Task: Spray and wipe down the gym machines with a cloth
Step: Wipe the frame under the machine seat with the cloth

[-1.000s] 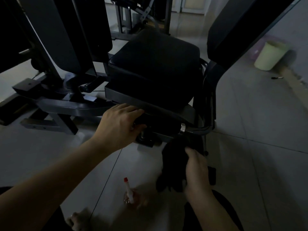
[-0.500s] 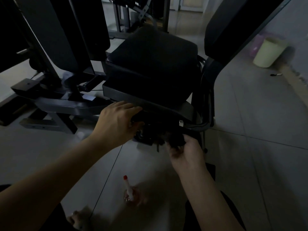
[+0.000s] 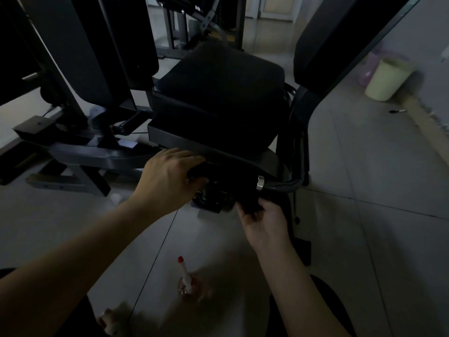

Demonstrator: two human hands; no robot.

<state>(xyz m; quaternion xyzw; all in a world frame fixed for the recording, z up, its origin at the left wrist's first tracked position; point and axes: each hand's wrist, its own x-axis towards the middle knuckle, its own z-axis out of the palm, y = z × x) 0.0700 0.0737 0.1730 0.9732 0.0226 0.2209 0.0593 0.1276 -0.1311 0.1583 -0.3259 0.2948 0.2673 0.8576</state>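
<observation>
A dark gym machine with a black padded seat (image 3: 218,93) fills the middle of the head view. Under the seat's front runs a black padded roller (image 3: 226,176) with a chrome ring at its right end. My left hand (image 3: 167,178) grips the roller's left end. My right hand (image 3: 262,220) holds a dark cloth (image 3: 247,203) pressed up against the underside of the roller. A spray bottle (image 3: 187,283) with a white neck and red tip stands on the floor between my arms.
Another machine's grey frame (image 3: 77,154) and dark pads stand to the left. A back pad (image 3: 340,40) rises at the right. A pale bin (image 3: 386,79) sits by the far right wall, on a tiled floor. My foot (image 3: 109,317) shows at the bottom.
My right hand has lifted the cloth from hanging below the roller up against its underside, and over the last half second shifted slightly right. My left hand keeps its grip.
</observation>
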